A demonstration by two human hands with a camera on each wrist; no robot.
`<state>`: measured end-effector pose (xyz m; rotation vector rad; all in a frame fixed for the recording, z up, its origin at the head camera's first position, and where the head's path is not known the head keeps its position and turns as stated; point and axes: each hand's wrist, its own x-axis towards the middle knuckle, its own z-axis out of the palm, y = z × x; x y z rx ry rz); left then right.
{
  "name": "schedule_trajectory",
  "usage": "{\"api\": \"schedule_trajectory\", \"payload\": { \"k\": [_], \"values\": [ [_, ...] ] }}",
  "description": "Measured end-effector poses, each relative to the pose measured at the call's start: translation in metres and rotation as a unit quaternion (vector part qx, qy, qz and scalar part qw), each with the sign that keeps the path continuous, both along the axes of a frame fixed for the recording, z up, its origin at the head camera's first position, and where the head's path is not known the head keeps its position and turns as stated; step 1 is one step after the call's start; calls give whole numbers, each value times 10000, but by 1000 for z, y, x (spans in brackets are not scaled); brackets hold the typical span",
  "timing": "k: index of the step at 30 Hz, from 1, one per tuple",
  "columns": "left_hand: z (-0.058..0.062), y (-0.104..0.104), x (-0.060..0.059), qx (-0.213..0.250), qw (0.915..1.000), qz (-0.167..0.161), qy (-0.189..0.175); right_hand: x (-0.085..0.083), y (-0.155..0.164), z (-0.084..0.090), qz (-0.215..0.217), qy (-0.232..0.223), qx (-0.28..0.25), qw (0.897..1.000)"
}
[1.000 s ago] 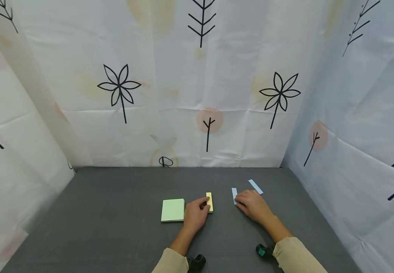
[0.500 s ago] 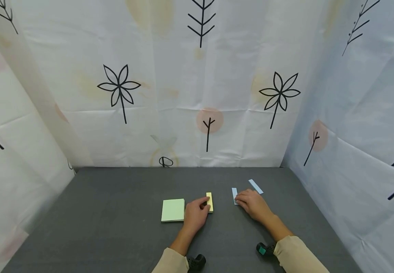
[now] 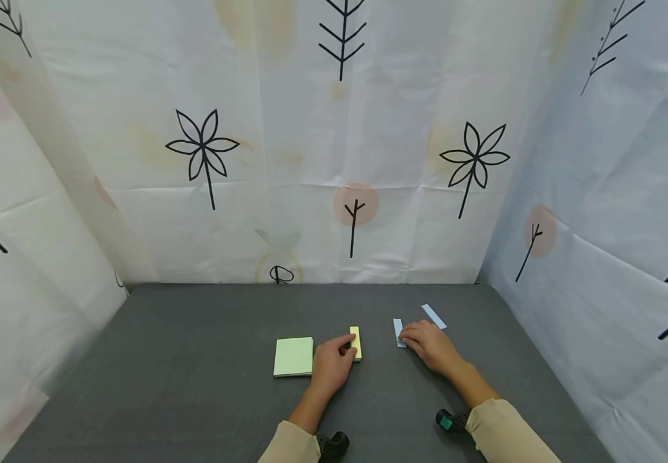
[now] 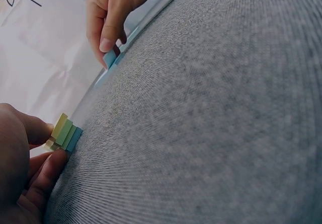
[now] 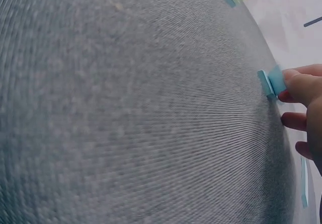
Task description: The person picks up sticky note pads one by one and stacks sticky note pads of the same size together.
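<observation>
My left hand (image 3: 332, 368) grips a small stack of narrow sticky notes (image 3: 357, 350) on the dark cloth. Yellow, green and blue layers show in this stack in the left wrist view, stepped unevenly. Further right, my right hand (image 3: 434, 349) pinches a light blue sticky note (image 5: 277, 79) between thumb and fingers. It stands tilted against or just beside a narrow blue strip (image 3: 397, 328) lying on the table; whether they are joined I cannot tell. Another blue strip (image 3: 434, 316) lies slanted beyond the right hand.
A square pale green sticky note pad (image 3: 293, 356) lies just left of my left hand. Grey cloth covers the table (image 3: 195, 386). Patterned white curtains (image 3: 299, 154) stand along the back and both sides.
My right fingers have drawn back very slightly to the right, uncovering a bit more of the blue strip's near end. The left hand and its stack stay in place.
</observation>
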<state>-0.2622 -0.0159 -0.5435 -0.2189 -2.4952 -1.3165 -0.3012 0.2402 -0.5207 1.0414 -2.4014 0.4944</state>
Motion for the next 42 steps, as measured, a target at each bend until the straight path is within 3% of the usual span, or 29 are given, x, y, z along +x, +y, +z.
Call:
{"api": "schedule_trajectory", "payload": {
  "k": [6, 9, 13, 19, 27, 37, 42],
  "values": [
    [-1, 1, -1, -11, 10000, -22, -14, 2, 0, 3, -240, -604, -78, 9979],
    [-1, 1, -1, 1, 10000, -33, -23, 1, -3, 4, -614, -1154, -311, 9909],
    [-1, 0, 1, 38, 10000, 9, -67, -8, -8, -1, -999, -1546, -752, 9800],
    [0, 0, 1, 40, 10000, -17, -61, -21, -10, -9, -1306, -1646, -1067, 9718],
    [-1, 1, 0, 76, 10000, -1, -60, -32, -12, -4, -1420, -1960, -744, 9674],
    [-1, 1, 0, 54, 9999, 17, -117, -23, -19, -1, -1996, -2294, -1516, 9405],
    [-1, 1, 0, 28, 10000, 18, -89, -18, -21, 2, -2057, -2377, -1943, 9292]
  ]
}}
